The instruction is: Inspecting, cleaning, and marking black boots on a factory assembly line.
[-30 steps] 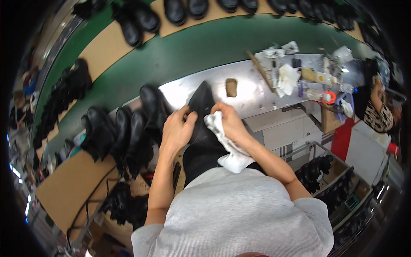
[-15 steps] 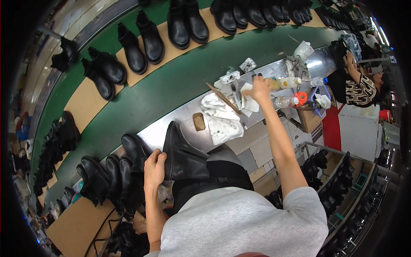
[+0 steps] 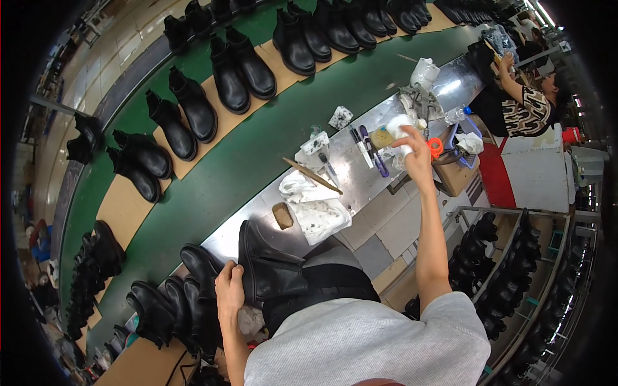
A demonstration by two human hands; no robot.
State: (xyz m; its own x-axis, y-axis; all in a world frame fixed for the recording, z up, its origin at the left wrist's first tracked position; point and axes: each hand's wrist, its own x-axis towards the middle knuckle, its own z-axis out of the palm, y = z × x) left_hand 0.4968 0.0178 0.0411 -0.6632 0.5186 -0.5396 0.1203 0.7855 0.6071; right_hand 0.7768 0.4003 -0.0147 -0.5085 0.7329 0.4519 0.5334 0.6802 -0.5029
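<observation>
Black boot (image 3: 269, 273) lies across the lap, toe away from the body, just right of and touching the left hand (image 3: 230, 289), which grips it along the sole edge; the right hand (image 3: 417, 156) is well apart from it, reached out over the metal table (image 3: 222, 233), fingers pinching a white wad (image 3: 400, 125). Near the right hand are a purple pen (image 3: 381, 165), an orange ring (image 3: 436, 148) and a clear bottle (image 3: 456, 116) with blue cap, any print on pen or bottle too small to read; dark marks on the white cloth (image 3: 322, 220) look like smudges.
</observation>
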